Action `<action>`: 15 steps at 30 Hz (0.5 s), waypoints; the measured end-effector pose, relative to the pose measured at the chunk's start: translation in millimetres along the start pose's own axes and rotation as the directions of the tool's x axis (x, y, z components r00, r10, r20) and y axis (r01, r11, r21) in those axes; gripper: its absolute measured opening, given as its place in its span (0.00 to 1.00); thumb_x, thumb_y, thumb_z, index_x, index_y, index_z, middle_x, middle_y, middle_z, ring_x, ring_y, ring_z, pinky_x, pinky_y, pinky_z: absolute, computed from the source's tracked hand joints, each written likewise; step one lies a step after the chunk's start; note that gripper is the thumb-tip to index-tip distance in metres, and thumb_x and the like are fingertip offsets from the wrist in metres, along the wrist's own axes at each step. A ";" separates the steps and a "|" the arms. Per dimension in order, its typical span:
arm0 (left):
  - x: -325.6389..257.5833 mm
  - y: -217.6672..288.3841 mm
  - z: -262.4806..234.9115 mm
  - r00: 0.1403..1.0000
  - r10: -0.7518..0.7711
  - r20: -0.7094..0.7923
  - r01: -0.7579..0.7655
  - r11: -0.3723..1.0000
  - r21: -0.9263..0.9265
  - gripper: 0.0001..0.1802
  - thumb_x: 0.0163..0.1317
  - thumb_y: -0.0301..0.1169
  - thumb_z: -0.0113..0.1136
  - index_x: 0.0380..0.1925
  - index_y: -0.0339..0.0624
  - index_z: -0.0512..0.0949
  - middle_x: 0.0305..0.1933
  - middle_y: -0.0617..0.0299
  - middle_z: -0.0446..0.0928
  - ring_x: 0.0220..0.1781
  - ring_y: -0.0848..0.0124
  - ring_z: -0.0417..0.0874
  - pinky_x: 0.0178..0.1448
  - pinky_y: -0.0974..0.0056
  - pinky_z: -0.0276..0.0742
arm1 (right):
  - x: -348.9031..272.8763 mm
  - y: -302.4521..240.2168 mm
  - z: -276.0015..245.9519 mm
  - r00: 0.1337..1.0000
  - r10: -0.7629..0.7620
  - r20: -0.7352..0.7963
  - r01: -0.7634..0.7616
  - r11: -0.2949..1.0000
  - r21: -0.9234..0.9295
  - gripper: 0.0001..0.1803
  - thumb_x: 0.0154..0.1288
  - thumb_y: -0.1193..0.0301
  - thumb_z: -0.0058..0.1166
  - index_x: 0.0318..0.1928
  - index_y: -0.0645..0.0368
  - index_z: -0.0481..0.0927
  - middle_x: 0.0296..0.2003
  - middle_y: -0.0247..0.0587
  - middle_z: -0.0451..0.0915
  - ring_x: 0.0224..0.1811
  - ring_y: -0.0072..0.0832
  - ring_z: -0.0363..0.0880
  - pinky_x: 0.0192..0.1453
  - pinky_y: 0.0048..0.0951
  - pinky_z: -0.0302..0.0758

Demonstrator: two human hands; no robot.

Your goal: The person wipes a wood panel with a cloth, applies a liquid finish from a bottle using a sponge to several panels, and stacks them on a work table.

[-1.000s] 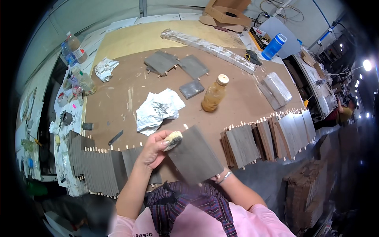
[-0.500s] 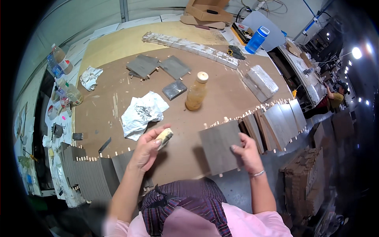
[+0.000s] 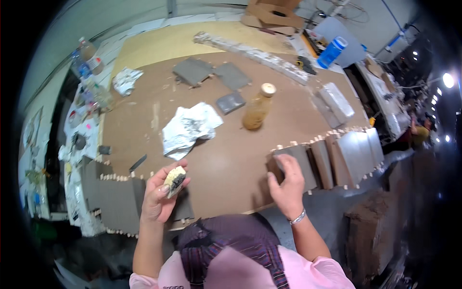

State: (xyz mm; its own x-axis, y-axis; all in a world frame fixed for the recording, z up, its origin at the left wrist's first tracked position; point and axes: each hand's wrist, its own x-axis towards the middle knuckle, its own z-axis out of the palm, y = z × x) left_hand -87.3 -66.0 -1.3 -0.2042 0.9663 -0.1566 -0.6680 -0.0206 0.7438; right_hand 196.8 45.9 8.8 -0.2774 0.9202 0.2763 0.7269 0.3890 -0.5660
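Observation:
Low on the left, my left hand (image 3: 158, 196) is closed around a small pale-yellow sponge (image 3: 174, 179) with a black smear on its face. At the near right, my right hand (image 3: 288, 189) has its thumb and fingers apart. Its fingertips overlap a grey panel (image 3: 305, 168), the nearest in a leaning row; whether they touch it I cannot tell. Small wooden dowels stick out of the panel edges. Beside my left hand stands a packed row of grey panels (image 3: 111, 200), and another grey panel (image 3: 184, 206) lies partly behind that hand.
Crumpled white paper (image 3: 185, 127) with dark smears lies mid-table. Beyond it are a yellowish bottle (image 3: 257, 111), a dark block (image 3: 230, 103) and loose grey panels (image 3: 192, 71). A wrapped block (image 3: 335, 103), long whitish bar (image 3: 250, 53) and blue bottle (image 3: 332, 52) sit farther right.
The grey panel my right hand held now leans at the near end of the right row, and that hand's fingers have spread. My left hand with the sponge has shifted left; the view has turned.

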 end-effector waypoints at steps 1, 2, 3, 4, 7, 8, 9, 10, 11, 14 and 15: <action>-3.0 6.6 3.7 1.000 0.023 -0.008 -0.023 1.000 -0.005 0.38 0.48 0.38 0.69 0.56 0.24 0.68 0.63 0.46 0.70 0.61 0.65 0.76 0.66 0.59 0.74 | -2.4 -6.9 17.5 0.995 -0.001 0.103 -0.012 0.993 0.122 0.24 0.51 0.77 0.62 0.52 0.64 0.76 0.48 0.50 0.77 0.48 0.41 0.79 0.53 0.34 0.76; -6.5 9.4 1.6 0.999 0.039 -0.017 -0.039 0.999 -0.007 0.38 0.48 0.38 0.69 0.56 0.25 0.69 0.63 0.46 0.70 0.61 0.66 0.76 0.66 0.60 0.74 | -7.2 -13.3 36.1 0.976 -0.057 0.211 0.017 0.983 0.184 0.24 0.51 0.76 0.63 0.52 0.64 0.76 0.44 0.50 0.79 0.43 0.38 0.81 0.47 0.31 0.78; -10.9 9.8 -3.8 0.998 0.054 -0.027 -0.055 0.998 -0.008 0.38 0.48 0.38 0.69 0.55 0.25 0.69 0.63 0.47 0.70 0.61 0.66 0.75 0.65 0.60 0.75 | -15.5 -16.3 63.1 0.929 -0.029 0.368 -0.097 0.942 0.320 0.24 0.54 0.74 0.62 0.53 0.65 0.76 0.42 0.51 0.81 0.41 0.38 0.82 0.45 0.33 0.78; -15.8 8.3 -10.6 0.997 0.044 -0.066 -0.042 0.999 0.026 0.36 0.48 0.38 0.70 0.54 0.27 0.70 0.64 0.47 0.69 0.62 0.65 0.74 0.67 0.59 0.72 | -21.2 -24.5 82.1 0.871 -0.073 0.486 -0.129 0.921 0.368 0.25 0.54 0.72 0.63 0.54 0.65 0.76 0.41 0.50 0.82 0.40 0.39 0.82 0.45 0.34 0.78; -41.6 -10.7 -33.2 0.976 0.126 -0.178 -0.069 0.953 0.294 0.23 0.49 0.31 0.67 0.46 0.33 0.76 0.64 0.48 0.68 0.63 0.64 0.71 0.69 0.60 0.61 | -29.4 -51.1 128.4 0.720 -0.152 0.677 -0.156 0.915 0.371 0.27 0.54 0.68 0.64 0.54 0.65 0.76 0.39 0.51 0.82 0.39 0.40 0.83 0.46 0.36 0.78; -48.7 -18.1 -35.2 0.967 0.157 -0.202 -0.067 0.918 0.390 0.17 0.50 0.24 0.63 0.42 0.35 0.77 0.63 0.48 0.68 0.65 0.64 0.69 0.69 0.61 0.60 | -30.7 -56.5 140.3 0.653 -0.142 0.744 -0.149 0.939 0.310 0.28 0.54 0.66 0.64 0.55 0.66 0.76 0.39 0.52 0.83 0.40 0.41 0.83 0.46 0.36 0.78; -54.9 -28.7 -43.4 0.960 0.182 -0.214 -0.048 0.857 0.514 0.15 0.52 0.21 0.61 0.42 0.35 0.77 0.65 0.48 0.67 0.67 0.63 0.67 0.70 0.60 0.59 | -31.4 -60.3 149.6 0.644 -0.155 0.749 -0.139 0.939 0.315 0.28 0.54 0.66 0.64 0.55 0.66 0.76 0.39 0.52 0.83 0.40 0.41 0.83 0.46 0.36 0.78; -58.7 -38.7 -50.5 0.949 0.212 -0.232 -0.034 0.803 0.596 0.15 0.52 0.22 0.61 0.42 0.35 0.77 0.66 0.48 0.67 0.67 0.62 0.67 0.70 0.60 0.59 | -32.4 -63.0 158.9 0.612 -0.134 0.779 -0.181 0.935 0.303 0.29 0.53 0.65 0.65 0.54 0.67 0.75 0.39 0.54 0.82 0.40 0.42 0.83 0.46 0.37 0.78; -62.2 -47.3 -56.5 0.938 0.244 -0.247 -0.016 0.741 0.671 0.15 0.52 0.22 0.61 0.42 0.35 0.77 0.66 0.48 0.66 0.67 0.62 0.67 0.70 0.59 0.59 | -33.9 -65.4 167.0 0.579 -0.113 0.807 -0.221 0.931 0.289 0.30 0.52 0.65 0.66 0.54 0.68 0.75 0.39 0.56 0.82 0.41 0.43 0.83 0.46 0.37 0.78; -66.4 -63.4 -73.2 0.899 0.299 -0.322 -0.042 0.788 0.614 0.14 0.53 0.22 0.61 0.41 0.35 0.77 0.67 0.48 0.66 0.67 0.60 0.67 0.68 0.59 0.61 | -38.2 -69.7 187.8 0.659 -0.069 0.749 -0.254 0.917 0.308 0.31 0.51 0.63 0.69 0.50 0.71 0.74 0.38 0.58 0.82 0.41 0.46 0.83 0.46 0.39 0.78; -67.9 -65.6 -75.2 0.880 0.311 -0.359 -0.079 0.842 0.534 0.14 0.53 0.22 0.61 0.41 0.35 0.77 0.66 0.48 0.67 0.67 0.59 0.68 0.67 0.59 0.62 | -39.0 -71.1 194.0 0.735 -0.040 0.677 -0.226 0.927 0.300 0.31 0.50 0.62 0.70 0.48 0.71 0.73 0.38 0.58 0.81 0.40 0.46 0.83 0.46 0.39 0.78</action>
State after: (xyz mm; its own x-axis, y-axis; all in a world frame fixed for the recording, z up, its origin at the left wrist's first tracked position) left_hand -83.5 -149.5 -88.3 -0.6444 0.7517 -0.1403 -0.1641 0.0432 0.9855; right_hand 34.1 -9.2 -112.5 -0.6584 0.6902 -0.3003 0.5481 0.1661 -0.8198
